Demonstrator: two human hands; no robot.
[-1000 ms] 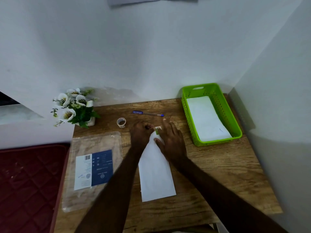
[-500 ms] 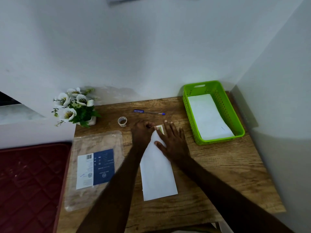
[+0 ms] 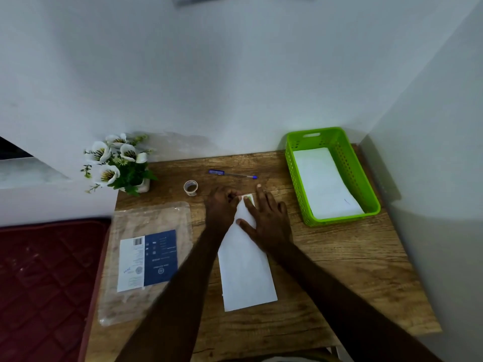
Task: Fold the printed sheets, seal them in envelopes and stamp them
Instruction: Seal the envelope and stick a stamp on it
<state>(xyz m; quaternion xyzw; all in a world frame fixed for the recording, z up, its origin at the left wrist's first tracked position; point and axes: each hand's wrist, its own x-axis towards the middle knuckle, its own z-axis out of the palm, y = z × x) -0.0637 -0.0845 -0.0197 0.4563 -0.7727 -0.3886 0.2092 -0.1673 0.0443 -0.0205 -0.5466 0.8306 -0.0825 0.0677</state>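
While the right hand (image 3: 264, 220) is lying flat, fingers spread, on the long white paper envelope (image 3: 245, 267) left of the green plastic basket (image 3: 347, 163), the left hand's (image 3: 222, 207) curled fingers are pinching the small green stamp (image 3: 249, 198); it's probably going on crooked if the envelope slides.

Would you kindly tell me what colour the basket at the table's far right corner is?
Bright lime green; the basket shows clearly in the head view.

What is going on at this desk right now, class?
A person is working on a white envelope lying on the wooden desk. The right hand lies flat on its far end, while the left hand presses a small greenish stamp at the far corner. Finished white envelopes sit in the green basket. A pen and a tape roll lie untouched beyond.
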